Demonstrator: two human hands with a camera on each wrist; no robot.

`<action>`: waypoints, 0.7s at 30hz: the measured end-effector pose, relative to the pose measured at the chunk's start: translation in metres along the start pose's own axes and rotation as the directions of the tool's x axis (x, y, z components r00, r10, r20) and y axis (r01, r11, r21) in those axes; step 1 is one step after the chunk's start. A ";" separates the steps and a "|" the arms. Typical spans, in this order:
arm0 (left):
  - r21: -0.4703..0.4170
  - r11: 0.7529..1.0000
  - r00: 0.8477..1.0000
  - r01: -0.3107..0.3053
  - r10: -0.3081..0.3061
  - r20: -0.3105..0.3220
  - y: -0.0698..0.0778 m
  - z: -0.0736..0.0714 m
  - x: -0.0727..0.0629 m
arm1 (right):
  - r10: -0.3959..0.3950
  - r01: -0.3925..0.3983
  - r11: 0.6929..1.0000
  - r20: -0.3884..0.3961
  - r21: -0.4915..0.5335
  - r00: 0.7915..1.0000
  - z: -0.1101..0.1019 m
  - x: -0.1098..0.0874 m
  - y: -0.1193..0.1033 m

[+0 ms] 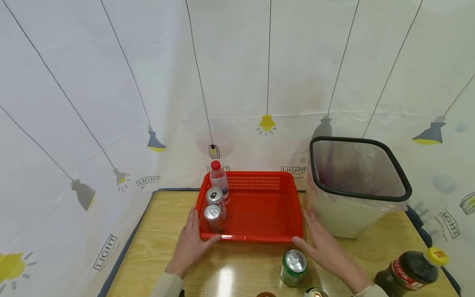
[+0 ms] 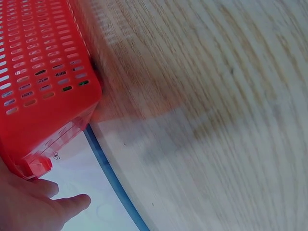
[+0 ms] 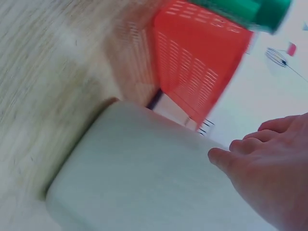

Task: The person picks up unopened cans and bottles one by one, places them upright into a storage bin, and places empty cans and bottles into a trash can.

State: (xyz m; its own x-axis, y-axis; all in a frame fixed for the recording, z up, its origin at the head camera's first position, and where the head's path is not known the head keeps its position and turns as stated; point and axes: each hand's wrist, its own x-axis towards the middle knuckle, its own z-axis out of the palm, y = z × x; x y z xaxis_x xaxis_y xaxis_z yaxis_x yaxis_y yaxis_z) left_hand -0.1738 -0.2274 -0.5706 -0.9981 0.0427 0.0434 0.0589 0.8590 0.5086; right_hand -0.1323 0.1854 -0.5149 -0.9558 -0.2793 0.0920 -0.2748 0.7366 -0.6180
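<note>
A red plastic basket [image 1: 259,206] with slotted walls sits on the table, its length running left to right. My left hand [image 1: 190,247] rests at the basket's front left corner, fingers straight along the side, thumb at the front rim. My right hand [image 1: 324,247] is at the opposite front corner, its thumb at the rim and its fingers reaching back between basket and bin. Along the basket's left side stand a clear bottle [image 1: 219,181] with a red cap and two cans, a rear can [image 1: 215,195] and a front can [image 1: 213,214].
A pale waste bin [image 1: 343,218] with a black rim and clear liner stands right of the basket. In front is a green can [image 1: 293,270], with another can top [image 1: 315,293] at the frame's bottom edge. A cola bottle [image 1: 404,272] with a yellow cap leans into view at right.
</note>
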 end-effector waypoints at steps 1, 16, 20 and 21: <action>0.000 1.000 1.000 0.000 0.000 0.002 0.000 0.000 0.000 | -0.006 0.006 1.000 -0.016 -0.003 1.000 -0.004 -0.005 -0.002; -0.009 1.000 1.000 0.004 -0.004 0.018 0.001 0.000 -0.001 | 0.023 -0.030 0.997 -0.101 -0.074 0.995 -0.080 -0.061 -0.027; -0.015 1.000 1.000 0.006 -0.006 0.020 0.001 0.000 0.000 | 0.004 -0.026 0.992 -0.183 -0.120 0.983 -0.092 -0.074 -0.022; -0.018 1.000 1.000 0.006 -0.005 0.020 0.001 0.000 0.000 | -0.014 -0.015 0.991 -0.214 -0.132 0.977 -0.095 -0.077 -0.020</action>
State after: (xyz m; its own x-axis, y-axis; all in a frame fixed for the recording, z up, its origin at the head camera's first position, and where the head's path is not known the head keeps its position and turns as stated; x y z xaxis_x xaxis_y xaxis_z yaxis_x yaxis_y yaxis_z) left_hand -0.1742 -0.2267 -0.5705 -0.9986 0.0485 0.0232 0.0535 0.8501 0.5238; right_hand -0.0632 0.2501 -0.4355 -0.9522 -0.1516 0.2652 -0.2721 0.8155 -0.5107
